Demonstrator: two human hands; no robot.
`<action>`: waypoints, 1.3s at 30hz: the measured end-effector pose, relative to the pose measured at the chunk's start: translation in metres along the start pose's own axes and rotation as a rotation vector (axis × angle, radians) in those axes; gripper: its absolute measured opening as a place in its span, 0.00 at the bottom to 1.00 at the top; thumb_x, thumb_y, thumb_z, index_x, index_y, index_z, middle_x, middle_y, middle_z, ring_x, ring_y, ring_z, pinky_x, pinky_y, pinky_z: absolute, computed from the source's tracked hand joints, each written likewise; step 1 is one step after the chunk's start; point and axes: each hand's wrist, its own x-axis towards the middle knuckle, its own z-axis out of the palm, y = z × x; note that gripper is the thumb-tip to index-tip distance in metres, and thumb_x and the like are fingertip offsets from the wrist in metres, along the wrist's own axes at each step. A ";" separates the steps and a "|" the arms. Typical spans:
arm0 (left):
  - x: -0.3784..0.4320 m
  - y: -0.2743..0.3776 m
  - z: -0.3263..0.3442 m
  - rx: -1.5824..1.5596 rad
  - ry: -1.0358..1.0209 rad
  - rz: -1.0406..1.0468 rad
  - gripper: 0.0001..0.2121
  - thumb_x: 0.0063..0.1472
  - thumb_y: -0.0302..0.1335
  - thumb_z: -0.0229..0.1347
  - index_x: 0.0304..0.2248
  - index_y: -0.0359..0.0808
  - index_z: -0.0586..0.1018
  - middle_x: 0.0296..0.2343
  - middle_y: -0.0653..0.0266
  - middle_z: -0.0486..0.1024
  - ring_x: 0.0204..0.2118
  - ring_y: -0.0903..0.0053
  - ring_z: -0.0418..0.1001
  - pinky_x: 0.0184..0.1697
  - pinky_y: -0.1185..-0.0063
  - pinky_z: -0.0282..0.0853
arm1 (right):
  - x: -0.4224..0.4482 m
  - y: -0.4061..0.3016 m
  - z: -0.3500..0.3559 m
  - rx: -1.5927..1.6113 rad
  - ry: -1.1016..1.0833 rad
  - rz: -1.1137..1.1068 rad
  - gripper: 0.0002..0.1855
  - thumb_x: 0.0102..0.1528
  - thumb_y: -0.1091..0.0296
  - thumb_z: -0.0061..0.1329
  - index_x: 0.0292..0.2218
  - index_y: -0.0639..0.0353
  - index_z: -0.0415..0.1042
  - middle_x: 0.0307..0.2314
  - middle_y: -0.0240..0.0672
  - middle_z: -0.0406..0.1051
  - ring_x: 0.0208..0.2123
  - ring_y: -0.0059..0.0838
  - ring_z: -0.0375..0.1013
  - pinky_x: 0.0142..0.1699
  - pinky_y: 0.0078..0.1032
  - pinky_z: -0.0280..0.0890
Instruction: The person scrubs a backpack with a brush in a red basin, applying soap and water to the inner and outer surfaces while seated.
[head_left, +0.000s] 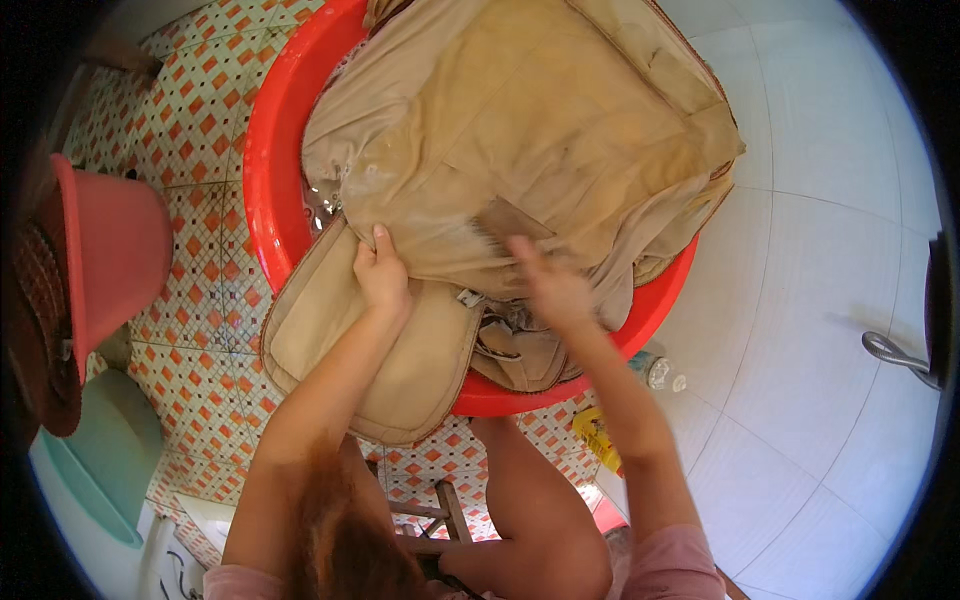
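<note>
A large wet beige fabric cover (540, 120), with darker edging along its sides, lies spread over a red plastic tub (262, 187). Near its lower left edge, my left hand (384, 274) pinches the cloth, thumb on top. Beneath that wrist a padded beige flap with a rounded end (405, 360) hangs over the tub's rim. My right hand (555, 289), blurred, grips what looks like a brown scrubbing brush (514, 225) pressed against the cloth. A little water shows inside the tub at the left. Folded beige cloth with a dark cord (499, 345) bunches below the right hand.
On the left stand a pink bucket (116, 247) with brown cloth over its rim and a teal basin (112, 450). A clear bottle (660, 373) and a yellow packet (596, 439) sit by the white tiled wall (817, 300). A wooden stool (450, 510) is below me.
</note>
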 end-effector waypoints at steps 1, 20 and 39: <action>0.000 -0.002 -0.003 0.040 0.019 0.018 0.11 0.59 0.30 0.39 0.38 0.32 0.65 0.33 0.63 0.68 0.33 0.80 0.66 0.36 0.81 0.63 | -0.013 0.032 -0.011 -0.087 0.000 0.065 0.29 0.47 0.70 0.35 0.51 0.38 0.48 0.19 0.45 0.64 0.17 0.41 0.66 0.20 0.35 0.62; -0.006 -0.001 0.009 0.074 0.022 0.023 0.11 0.58 0.31 0.41 0.32 0.31 0.67 0.28 0.64 0.69 0.31 0.83 0.65 0.33 0.82 0.63 | -0.012 -0.031 0.022 0.056 0.010 -0.054 0.31 0.46 0.71 0.37 0.52 0.43 0.46 0.21 0.46 0.64 0.14 0.42 0.64 0.18 0.34 0.61; -0.001 -0.004 0.000 0.132 0.001 0.029 0.11 0.58 0.31 0.41 0.33 0.30 0.67 0.28 0.64 0.69 0.31 0.82 0.65 0.35 0.83 0.61 | 0.021 0.017 0.016 -0.028 0.210 0.253 0.30 0.47 0.70 0.37 0.51 0.44 0.47 0.20 0.44 0.66 0.19 0.42 0.67 0.22 0.34 0.63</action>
